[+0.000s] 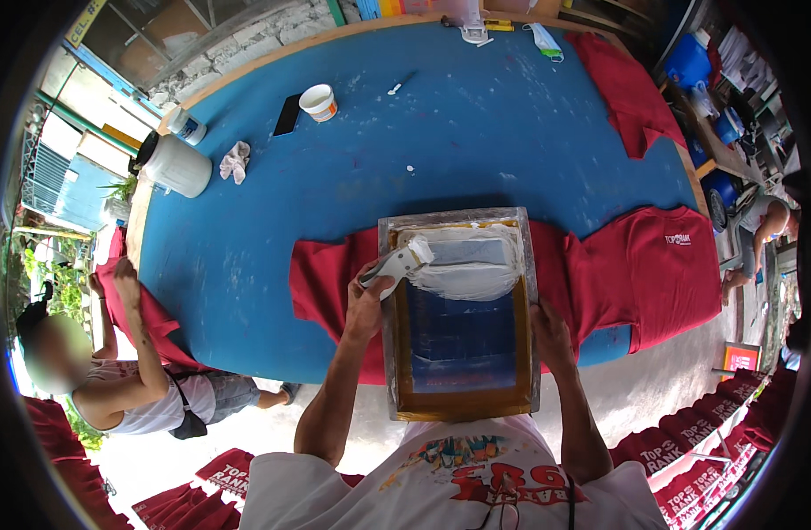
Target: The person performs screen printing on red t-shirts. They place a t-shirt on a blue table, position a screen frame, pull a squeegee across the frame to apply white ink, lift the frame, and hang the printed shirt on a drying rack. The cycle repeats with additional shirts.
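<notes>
A screen printing frame (531, 309) rests over a dark red T-shirt (321, 283) at the table's near edge. Thick white ink (467, 281) is smeared across the far part of its mesh. My left hand (366, 305) is closed round a squeegee (395, 269), which is tilted over the frame's far left corner with white ink at its end. My right hand (554, 336) grips the frame's right side, its fingers partly hidden. Just to the right lies another dark red T-shirt (666, 278) with a small white print.
The blue table (335, 194) bears a white tub (318, 102), a black phone (287, 115), a crumpled rag (235, 162) and a large white bucket (177, 165). At the left a person (149, 380) handles red cloth. Printed red shirts (688, 442) hang near me.
</notes>
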Available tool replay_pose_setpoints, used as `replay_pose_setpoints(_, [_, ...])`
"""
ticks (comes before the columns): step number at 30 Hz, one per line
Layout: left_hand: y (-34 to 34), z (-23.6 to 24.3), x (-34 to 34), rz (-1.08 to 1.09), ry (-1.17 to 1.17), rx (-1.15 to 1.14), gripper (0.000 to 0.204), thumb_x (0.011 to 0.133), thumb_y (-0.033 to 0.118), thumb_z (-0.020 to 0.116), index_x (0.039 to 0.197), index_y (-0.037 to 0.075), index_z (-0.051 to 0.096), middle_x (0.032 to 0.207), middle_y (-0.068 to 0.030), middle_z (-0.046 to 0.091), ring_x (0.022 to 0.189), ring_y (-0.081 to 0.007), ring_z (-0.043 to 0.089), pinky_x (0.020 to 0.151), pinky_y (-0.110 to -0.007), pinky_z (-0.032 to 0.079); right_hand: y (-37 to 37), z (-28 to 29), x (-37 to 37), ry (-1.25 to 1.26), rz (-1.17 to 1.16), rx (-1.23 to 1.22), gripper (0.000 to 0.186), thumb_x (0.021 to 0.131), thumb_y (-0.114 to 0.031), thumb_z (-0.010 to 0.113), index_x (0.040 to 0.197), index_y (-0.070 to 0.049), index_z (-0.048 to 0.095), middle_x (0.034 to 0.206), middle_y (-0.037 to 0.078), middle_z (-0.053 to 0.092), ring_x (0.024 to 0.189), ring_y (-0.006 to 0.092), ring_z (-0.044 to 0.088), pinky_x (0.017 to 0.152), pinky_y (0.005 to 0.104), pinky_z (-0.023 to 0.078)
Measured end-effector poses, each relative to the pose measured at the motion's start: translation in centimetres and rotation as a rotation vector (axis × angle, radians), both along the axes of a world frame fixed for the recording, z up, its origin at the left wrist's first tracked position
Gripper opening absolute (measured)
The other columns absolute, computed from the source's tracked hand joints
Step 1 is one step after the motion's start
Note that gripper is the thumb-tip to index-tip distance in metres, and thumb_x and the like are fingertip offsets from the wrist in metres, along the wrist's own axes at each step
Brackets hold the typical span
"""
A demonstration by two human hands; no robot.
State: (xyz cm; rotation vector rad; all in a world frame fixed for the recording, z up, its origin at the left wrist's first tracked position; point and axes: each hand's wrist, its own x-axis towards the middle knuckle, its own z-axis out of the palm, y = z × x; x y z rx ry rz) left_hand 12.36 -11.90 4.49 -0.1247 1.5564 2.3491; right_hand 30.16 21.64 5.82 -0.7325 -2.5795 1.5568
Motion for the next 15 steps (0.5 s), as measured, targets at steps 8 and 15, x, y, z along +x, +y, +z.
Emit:
replay_pose_setpoints(8, [2.7, 6.3, -0.9, -0.376, 0.821, -0.837, 0.057, 0.085, 0.000, 0.074, 0.142, 0.004, 0.068, 0.136, -0.0131, 0.073, 0.137, -0.0310, 0.061, 0.117, -0.045, 0.045, -0.2, -1.7, 0.0, 0.059, -0.074, 0.150, 0.040, 0.108, -0.028, 0.066, 0.142, -0.007, 0.067, 0.112, 0.019, 0.070, 0.089, 0.0333, 0.069, 0.087, 0.0450, 0.056])
replay_pose_setpoints(15, [13.6, 8.4, -3.5, -0.951, 1.610, -1.075, 0.054, 0.088, 0.001, 0.073, 0.141, 0.010, 0.067, 0.143, -0.0052, 0.063, 0.139, -0.0210, 0.055, 0.117, -0.043, 0.040, 0.3, -2.3, 0.1, 0.078, -0.028, 0.093, 0.041, 0.110, -0.028, 0.064, 0.145, -0.006, 0.063, 0.115, 0.022, 0.068, 0.097, 0.0344, 0.070, 0.081, 0.0436, 0.058])
